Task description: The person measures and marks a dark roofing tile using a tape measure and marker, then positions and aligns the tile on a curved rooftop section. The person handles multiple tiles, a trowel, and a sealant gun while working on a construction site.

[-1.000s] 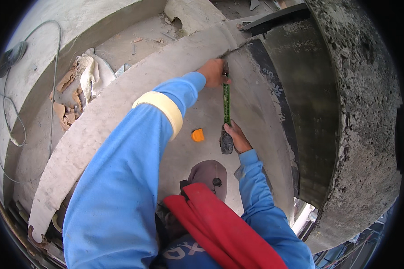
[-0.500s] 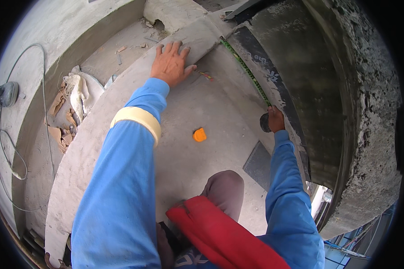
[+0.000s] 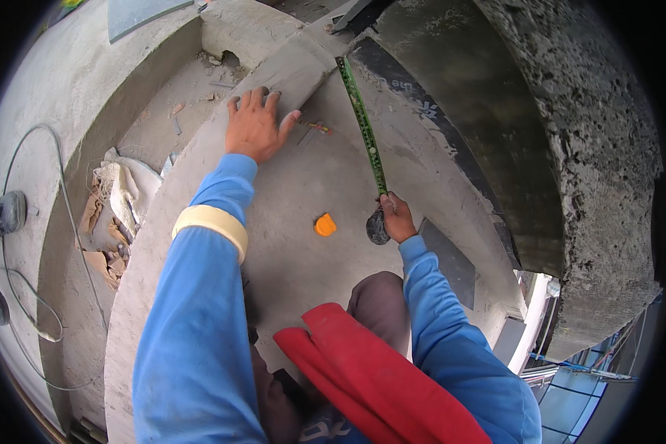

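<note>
Head view: swung closer to the orange block, the tape measure is being steered by the clasping right hand alone, the spread left hand resting forward-left of that block.

Ahead of the right hand, a smooth, metal-looking tape blade was seen; left of it, a plastic-looking orange piece. Under the left hand, a matt concrete ledge was seen, and farther right of both, a rough, pitted concrete block.

L arm reaches well fwd, L hand palm down & splayed. R arm reaches less far, angled inwd, w/ R hand curled in a grip
</note>
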A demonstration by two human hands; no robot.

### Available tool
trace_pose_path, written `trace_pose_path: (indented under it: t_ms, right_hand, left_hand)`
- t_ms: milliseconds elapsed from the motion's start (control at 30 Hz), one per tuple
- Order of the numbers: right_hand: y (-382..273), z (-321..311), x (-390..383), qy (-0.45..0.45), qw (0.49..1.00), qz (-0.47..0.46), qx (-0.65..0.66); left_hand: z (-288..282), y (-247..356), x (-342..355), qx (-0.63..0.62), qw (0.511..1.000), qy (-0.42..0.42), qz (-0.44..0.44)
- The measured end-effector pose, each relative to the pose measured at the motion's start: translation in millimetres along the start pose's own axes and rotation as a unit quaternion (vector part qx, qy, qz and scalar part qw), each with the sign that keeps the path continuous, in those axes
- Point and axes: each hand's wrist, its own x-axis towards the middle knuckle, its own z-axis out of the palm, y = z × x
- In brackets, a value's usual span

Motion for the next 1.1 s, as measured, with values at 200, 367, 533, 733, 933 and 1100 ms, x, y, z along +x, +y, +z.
trace_pose_path:
  t_ms: [200, 367, 533, 733, 933, 1100]
  right_hand:
    - [-24.1, 21.7, 14.6, 0.092, 0.996, 0.013, -0.008]
    - [-18.6, 5.2, 15.5, 0.072, 0.996, 0.018, -0.048]
    - [-41.2, 50.5, -25.4, 0.083, 0.991, 0.044, 0.098]
    - [-134.5, 30.1, -125.6, -0.04, 0.988, -0.094, 0.116]
    - [-164.6, -48.8, -198.7, -0.11, 0.985, -0.112, 0.068]
    - [-193.0, -148.3, -260.2, -0.157, 0.969, -0.191, 0.018]
  left_hand:
    - [-5.1, -3.0, -1.3, -0.022, 0.999, 0.015, -0.032]
    - [-0.8, -3.6, -1.3, -0.017, 1.0, 0.005, -0.02]
    - [16.3, -5.2, -0.4, 0.015, 0.999, 0.042, 0.027]
    - [17.3, -23.0, -7.0, -0.023, 0.998, -0.015, 0.063]
    - [12.4, -22.5, 7.6, -0.029, 0.993, 0.03, 0.107]
    - [-3.0, 4.2, 9.4, -0.071, 0.997, -0.014, 0.034]
